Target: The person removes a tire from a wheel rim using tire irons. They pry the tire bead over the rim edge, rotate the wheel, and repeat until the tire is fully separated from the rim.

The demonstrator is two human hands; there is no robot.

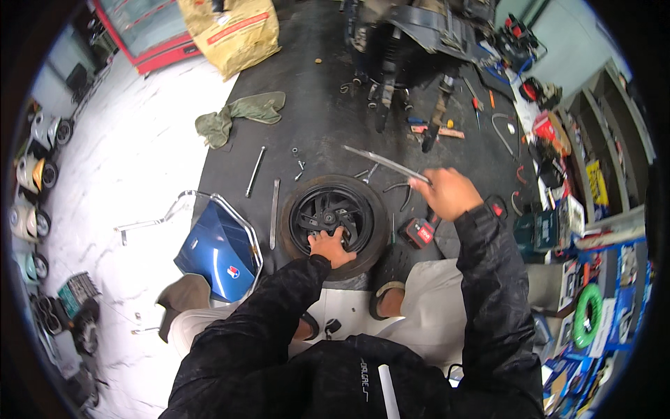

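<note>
Black wheel (pixel 329 218) — silver bar (pixel 387 164) — grey-veined white floor (pixel 153 140)

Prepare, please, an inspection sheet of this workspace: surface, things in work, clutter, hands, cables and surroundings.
Surface: black floor mat beside white, grey-veined floor.
Things in work: black spoked wheel with rubber tyre, lying flat on the mat; long, thin grey metal bar, raised.
Clutter: crumpled dull-green cloth; slim flat grey metal strip left of the wheel; glossy blue panel.
Left hand: fingers spread, resting on the wheel.
Right hand: grips the bar at its near end.
Cables: nothing seen that is clearly a cable.
Surroundings: large yellow sack; red-framed glass cabinet.
</note>
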